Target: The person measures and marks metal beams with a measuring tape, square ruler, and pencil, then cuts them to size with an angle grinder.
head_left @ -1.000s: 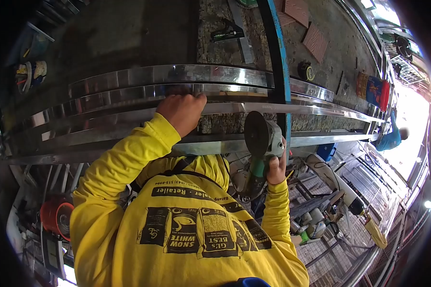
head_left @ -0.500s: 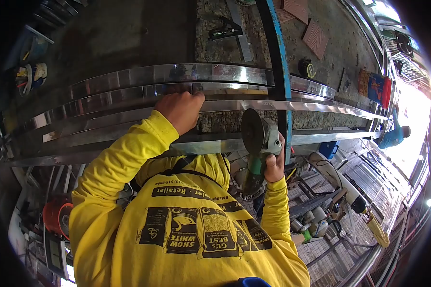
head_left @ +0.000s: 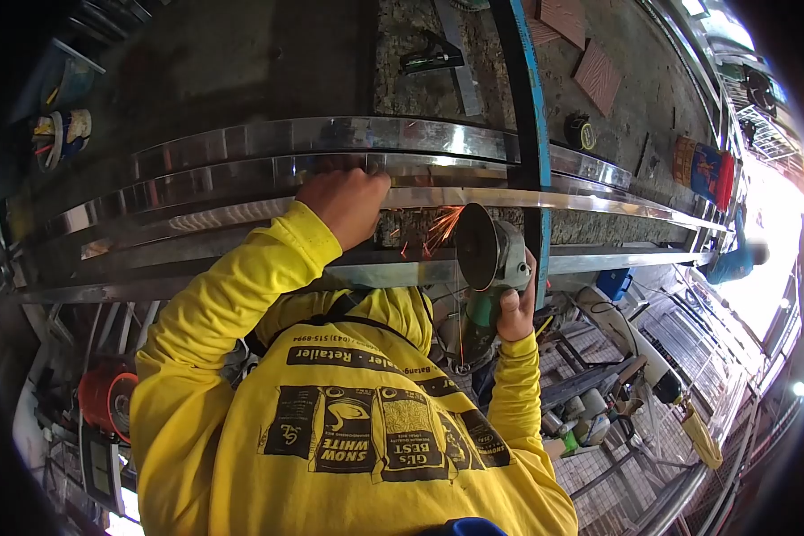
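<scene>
A green and grey angle grinder (head_left: 484, 313) is gripped in my right hand (head_left: 517, 308), its disc (head_left: 477, 247) upright at the edge of a shiny metal bar (head_left: 473, 197). Orange sparks (head_left: 441, 228) fly leftward from the disc. My left hand (head_left: 347, 204) is closed on the metal bar, left of the disc; its fingertips are partly hidden. More shiny metal bars (head_left: 268, 138) lie side by side beyond my hands. Another bar (head_left: 590, 261) runs along the near side, under the grinder.
A blue-edged beam (head_left: 531, 107) crosses the bars right of the grinder. Beyond lie a black tool (head_left: 431, 57), a tape measure (head_left: 580, 130) and reddish boards (head_left: 596, 78). A bucket (head_left: 704, 170) stands right, near a person in blue (head_left: 732, 260). An orange reel (head_left: 107, 402) is lower left.
Orange sparks now come from the disc, where none showed before. The view has shifted slightly, while both hands keep their holds.
</scene>
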`<state>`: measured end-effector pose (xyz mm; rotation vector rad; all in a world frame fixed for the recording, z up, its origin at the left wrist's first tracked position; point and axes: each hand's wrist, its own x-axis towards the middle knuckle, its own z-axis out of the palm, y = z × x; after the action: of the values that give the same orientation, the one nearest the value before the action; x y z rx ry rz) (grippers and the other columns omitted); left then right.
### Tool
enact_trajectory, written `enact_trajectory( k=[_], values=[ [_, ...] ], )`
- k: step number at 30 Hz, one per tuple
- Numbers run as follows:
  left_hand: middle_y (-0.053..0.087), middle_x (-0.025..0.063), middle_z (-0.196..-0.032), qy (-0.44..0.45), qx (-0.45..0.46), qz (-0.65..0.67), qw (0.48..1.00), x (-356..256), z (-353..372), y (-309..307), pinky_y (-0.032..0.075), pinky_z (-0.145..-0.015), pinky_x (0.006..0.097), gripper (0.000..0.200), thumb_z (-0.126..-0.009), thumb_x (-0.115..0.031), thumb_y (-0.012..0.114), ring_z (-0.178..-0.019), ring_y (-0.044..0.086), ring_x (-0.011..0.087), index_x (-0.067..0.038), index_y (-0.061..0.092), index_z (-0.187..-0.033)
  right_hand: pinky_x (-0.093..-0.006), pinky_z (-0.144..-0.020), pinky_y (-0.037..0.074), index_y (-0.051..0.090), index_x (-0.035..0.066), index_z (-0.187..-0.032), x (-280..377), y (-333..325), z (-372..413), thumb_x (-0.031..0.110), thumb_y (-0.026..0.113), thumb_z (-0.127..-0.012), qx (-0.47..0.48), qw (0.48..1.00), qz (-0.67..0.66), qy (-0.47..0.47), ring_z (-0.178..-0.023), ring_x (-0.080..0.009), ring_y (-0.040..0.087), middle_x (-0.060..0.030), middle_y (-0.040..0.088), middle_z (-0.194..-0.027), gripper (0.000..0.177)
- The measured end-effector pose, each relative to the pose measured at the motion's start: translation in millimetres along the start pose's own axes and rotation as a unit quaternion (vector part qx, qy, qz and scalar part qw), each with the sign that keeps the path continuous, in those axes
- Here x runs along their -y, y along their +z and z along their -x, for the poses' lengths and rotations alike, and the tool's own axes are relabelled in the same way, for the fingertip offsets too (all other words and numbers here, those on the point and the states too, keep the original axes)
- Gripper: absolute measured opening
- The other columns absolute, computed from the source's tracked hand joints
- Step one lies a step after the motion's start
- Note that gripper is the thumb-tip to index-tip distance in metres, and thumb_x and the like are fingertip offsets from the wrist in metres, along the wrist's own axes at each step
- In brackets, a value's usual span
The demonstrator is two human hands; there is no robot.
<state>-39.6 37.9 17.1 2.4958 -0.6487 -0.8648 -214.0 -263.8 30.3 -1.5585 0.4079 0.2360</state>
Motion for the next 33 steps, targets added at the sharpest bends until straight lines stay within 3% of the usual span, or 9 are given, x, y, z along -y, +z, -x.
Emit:
enact_trajectory(
  k=[16, 22, 28, 31, 33],
  values=[
    [0.075, 0.0184, -0.085, 0.0, -0.022, -0.023, 1.0, 0, 3, 10, 0.062, -0.074, 0.0493, 0.013, -0.09, -0.01, 0.062, -0.079, 0.077, 0.0374, -0.003, 0.069, -0.099, -0.0362, -0.109, 0.046, 0.029, -0.001, -0.158, 10, 5, 0, 0.068, 0.073, -0.09, -0.003, 1.0, 0.024, -0.004, -0.128, -0.0222, 0.056, -0.0128, 0.054, -0.143, 0.107],
    [0.076, 0.0169, -0.085, 0.055, -0.137, -0.089, 0.985, 3, 10, 26, 0.06, -0.075, 0.0456, 0.015, -0.092, -0.012, 0.062, -0.076, 0.077, 0.0335, -0.005, 0.067, -0.105, -0.0371, -0.115, 0.039, 0.03, -0.004, -0.159, -1, -17, 18, 0.074, 0.062, -0.094, -0.012, 0.998, 0.042, 0.04, -0.135, -0.023, 0.051, -0.0137, 0.05, -0.149, 0.106],
    [0.074, 0.0151, -0.082, 0.06, -0.101, -0.109, 0.987, 4, 8, 21, 0.063, -0.063, 0.0426, 0.012, -0.092, -0.011, 0.063, -0.074, 0.077, 0.0321, -0.005, 0.065, -0.103, -0.0362, -0.111, 0.044, 0.028, -0.003, -0.159, -3, -20, 25, 0.071, 0.069, -0.091, -0.012, 0.998, 0.003, 0.064, -0.133, -0.0224, 0.054, -0.0132, 0.052, -0.147, 0.109],
    [0.07, 0.0172, -0.087, 0.04, -0.055, -0.074, 0.995, 3, 9, 19, 0.062, -0.062, 0.0466, 0.032, -0.092, -0.006, 0.06, -0.074, 0.076, 0.0352, -0.003, 0.061, -0.124, -0.0361, -0.11, 0.045, 0.027, -0.003, -0.159, 8, -7, 19, 0.069, 0.073, -0.09, -0.006, 0.998, -0.006, 0.06, -0.131, -0.0223, 0.055, -0.0131, 0.052, -0.146, 0.11],
    [0.069, 0.0178, -0.087, 0.043, -0.05, -0.066, 0.996, 3, 9, 19, 0.062, -0.062, 0.0466, 0.031, -0.092, -0.006, 0.06, -0.074, 0.076, 0.0356, -0.003, 0.061, -0.123, -0.0365, -0.11, 0.046, 0.027, -0.002, -0.159, 10, -2, 17, 0.068, 0.073, -0.09, -0.006, 0.998, -0.008, 0.059, -0.13, -0.0223, 0.055, -0.0133, 0.053, -0.145, 0.109]
  ],
)
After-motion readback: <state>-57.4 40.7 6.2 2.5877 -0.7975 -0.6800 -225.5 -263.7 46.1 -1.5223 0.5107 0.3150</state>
